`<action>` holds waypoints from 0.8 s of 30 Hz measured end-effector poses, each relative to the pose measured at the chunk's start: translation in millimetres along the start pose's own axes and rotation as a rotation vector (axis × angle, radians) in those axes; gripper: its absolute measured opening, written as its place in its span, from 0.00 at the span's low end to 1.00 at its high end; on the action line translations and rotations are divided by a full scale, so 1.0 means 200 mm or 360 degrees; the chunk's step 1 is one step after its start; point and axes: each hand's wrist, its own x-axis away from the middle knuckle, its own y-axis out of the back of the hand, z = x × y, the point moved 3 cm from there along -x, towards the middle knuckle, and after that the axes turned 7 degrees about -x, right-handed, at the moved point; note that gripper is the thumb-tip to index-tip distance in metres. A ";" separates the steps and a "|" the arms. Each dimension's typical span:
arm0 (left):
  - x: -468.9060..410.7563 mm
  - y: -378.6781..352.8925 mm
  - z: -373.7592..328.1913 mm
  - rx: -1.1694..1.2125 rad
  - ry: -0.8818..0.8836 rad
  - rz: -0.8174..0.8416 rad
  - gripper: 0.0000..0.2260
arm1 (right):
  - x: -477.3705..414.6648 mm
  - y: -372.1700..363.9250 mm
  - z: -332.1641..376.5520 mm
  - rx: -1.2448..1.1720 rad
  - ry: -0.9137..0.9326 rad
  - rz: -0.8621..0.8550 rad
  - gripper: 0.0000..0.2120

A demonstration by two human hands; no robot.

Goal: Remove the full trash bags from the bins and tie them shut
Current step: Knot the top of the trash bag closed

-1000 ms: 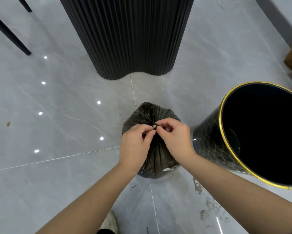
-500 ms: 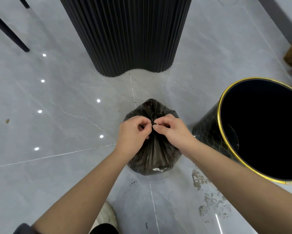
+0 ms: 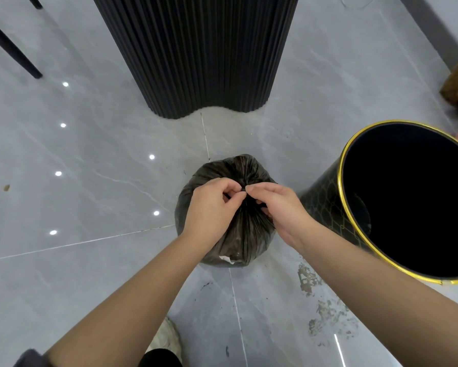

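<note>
1. Head view, far left: a thin black furniture leg [image 3: 13, 50] slants across the grey tiled floor [image 3: 90, 260], which carries a row of small light reflections.
2. Left hand [image 3: 212, 210] pinches the gathered neck of the black trash bag [image 3: 238, 234], thumb and fingers closed on the plastic.
3. At centre the full trash bag sits on the floor, out of the bin, its top bunched into a small knot [image 3: 244, 190] between both hands; behind it stands a black ribbed column [image 3: 196, 54].
4. Right hand [image 3: 278, 207] grips the same neck from the other side, fingertips meeting the left hand's at the knot.
5. Just right of the bag stands the black bin [image 3: 326, 207] with a gold rim, tilted in the wide-angle view, its inside dark.
</note>
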 end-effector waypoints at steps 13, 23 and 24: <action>0.00 -0.04 -0.02 0.0301 0.0327 -0.0012 0.03 | 0.00 -0.03 -0.02 0.0109 0.0237 -0.0162 0.05; 0.00 0.02 0.05 0.0017 -0.0090 -0.0029 0.04 | -0.05 -0.04 -0.07 0.1281 0.0618 0.0124 0.11; -0.01 0.02 0.05 0.0031 -0.0097 0.0012 0.04 | -0.05 -0.05 -0.07 0.1378 0.0684 0.0086 0.10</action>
